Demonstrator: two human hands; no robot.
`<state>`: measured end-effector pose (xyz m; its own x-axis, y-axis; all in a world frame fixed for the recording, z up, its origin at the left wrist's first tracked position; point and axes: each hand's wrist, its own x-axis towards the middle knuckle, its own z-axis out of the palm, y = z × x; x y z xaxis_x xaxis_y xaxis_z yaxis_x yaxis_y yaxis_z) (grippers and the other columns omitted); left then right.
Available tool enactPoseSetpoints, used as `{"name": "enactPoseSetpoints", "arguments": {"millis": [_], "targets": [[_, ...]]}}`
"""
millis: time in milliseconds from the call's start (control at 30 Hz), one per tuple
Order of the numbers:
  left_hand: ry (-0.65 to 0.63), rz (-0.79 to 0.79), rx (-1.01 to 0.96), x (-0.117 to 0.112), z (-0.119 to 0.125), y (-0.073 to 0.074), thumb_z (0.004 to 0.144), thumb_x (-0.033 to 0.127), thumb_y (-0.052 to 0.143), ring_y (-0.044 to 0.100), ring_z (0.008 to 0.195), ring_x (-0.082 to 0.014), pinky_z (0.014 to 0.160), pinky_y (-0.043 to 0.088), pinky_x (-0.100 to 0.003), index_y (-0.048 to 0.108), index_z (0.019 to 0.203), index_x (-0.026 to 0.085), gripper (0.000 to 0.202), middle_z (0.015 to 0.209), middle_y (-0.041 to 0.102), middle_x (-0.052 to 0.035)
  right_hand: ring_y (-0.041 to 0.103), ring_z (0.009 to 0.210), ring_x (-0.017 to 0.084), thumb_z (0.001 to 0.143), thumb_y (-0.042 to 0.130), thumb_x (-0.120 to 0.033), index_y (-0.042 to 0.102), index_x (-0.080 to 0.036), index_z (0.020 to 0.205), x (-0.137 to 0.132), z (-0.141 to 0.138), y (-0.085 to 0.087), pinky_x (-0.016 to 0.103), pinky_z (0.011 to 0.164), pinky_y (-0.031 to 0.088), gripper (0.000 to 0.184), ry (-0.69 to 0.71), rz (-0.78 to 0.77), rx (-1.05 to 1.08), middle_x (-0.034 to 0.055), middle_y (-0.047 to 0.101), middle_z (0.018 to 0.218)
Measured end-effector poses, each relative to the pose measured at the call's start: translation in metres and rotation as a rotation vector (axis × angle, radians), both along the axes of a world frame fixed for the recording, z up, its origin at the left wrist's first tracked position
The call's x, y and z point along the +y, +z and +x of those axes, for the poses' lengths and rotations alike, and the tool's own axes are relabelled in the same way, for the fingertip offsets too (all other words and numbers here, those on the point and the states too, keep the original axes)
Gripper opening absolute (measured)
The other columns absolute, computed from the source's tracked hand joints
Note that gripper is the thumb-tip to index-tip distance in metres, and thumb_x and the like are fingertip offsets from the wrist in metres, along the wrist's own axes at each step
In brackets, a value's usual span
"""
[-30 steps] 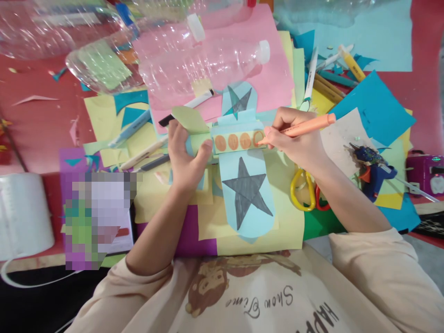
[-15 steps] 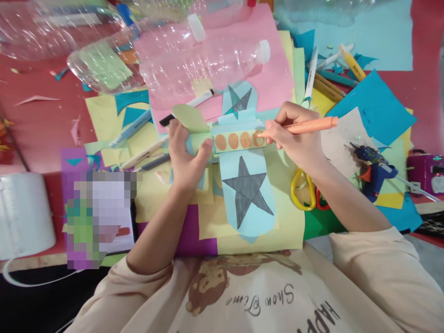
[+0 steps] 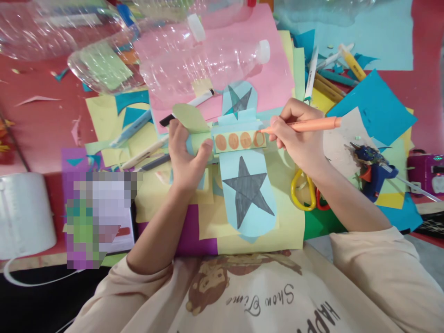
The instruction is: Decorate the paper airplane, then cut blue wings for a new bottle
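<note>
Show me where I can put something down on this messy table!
The red table looks mostly bare between the clear bottles and white cylinder, with a few scraps, and at right between the light blue sheet and purple box. It's crowded around the left hand, right hand, scissors and glue gun.

Here, bare left hand pressing down, thumb spread from bent fingers, bare left forearm slanting inward; across, bare right hand bunched in writing grip, bare right forearm angled in.
</note>
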<state>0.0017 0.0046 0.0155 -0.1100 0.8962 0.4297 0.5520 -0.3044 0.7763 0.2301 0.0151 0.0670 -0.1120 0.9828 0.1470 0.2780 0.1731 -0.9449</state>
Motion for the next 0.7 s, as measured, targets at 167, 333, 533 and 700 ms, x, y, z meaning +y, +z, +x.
{"name": "enactPoseSetpoints", "arguments": {"millis": [167, 333, 533, 700], "targets": [[0.017, -0.024, -0.014, -0.0017, 0.0015, 0.0009, 0.076, 0.061, 0.058, 0.049, 0.083, -0.0224, 0.08, 0.044, -0.041, 0.049, 0.072, 0.024, 0.037, 0.082, 0.046, -0.003, 0.049, 0.046, 0.007, 0.088, 0.059, -0.032, 0.039, -0.022, 0.061, 0.0002, 0.0004, 0.0009, 0.023, 0.048, 0.039, 0.035, 0.024, 0.033, -0.01, -0.0071, 0.048, 0.05], [0.017, -0.01, 0.01, -0.0012, 0.0013, 0.0005, 0.077, 0.063, 0.056, 0.049, 0.083, -0.0218, 0.079, 0.045, -0.041, 0.051, 0.073, 0.023, 0.041, 0.082, 0.046, -0.0034, 0.051, 0.048, 0.008, 0.086, 0.059, -0.029, 0.039, -0.023, 0.06, 0.0012, 0.0008, 0.0013, 0.023, 0.046, 0.038, 0.034, 0.053, 0.063, -0.013, -0.0069, 0.044, 0.049], [0.017, -0.015, 0.008, -0.0003, 0.0015, 0.0013, 0.076, 0.067, 0.055, 0.05, 0.082, -0.0224, 0.078, 0.046, -0.042, 0.05, 0.072, 0.024, 0.043, 0.081, 0.047, -0.0032, 0.047, 0.048, 0.008, 0.083, 0.059, -0.024, 0.037, -0.023, 0.057, 0.002, 0.001, -0.0018, 0.024, 0.046, 0.037, 0.034, 0.063, 0.105, -0.024, -0.0069, 0.039, 0.05], [0.006, -0.002, 0.022, -0.0005, -0.001, -0.0005, 0.078, 0.066, 0.054, 0.052, 0.083, -0.0223, 0.078, 0.046, -0.045, 0.052, 0.073, 0.023, 0.043, 0.081, 0.049, -0.0038, 0.042, 0.047, 0.007, 0.079, 0.058, -0.017, 0.032, -0.023, 0.056, 0.0017, 0.0005, -0.0002, 0.024, 0.046, 0.037, 0.035, 0.085, 0.105, -0.051, -0.0068, 0.035, 0.051]]}}
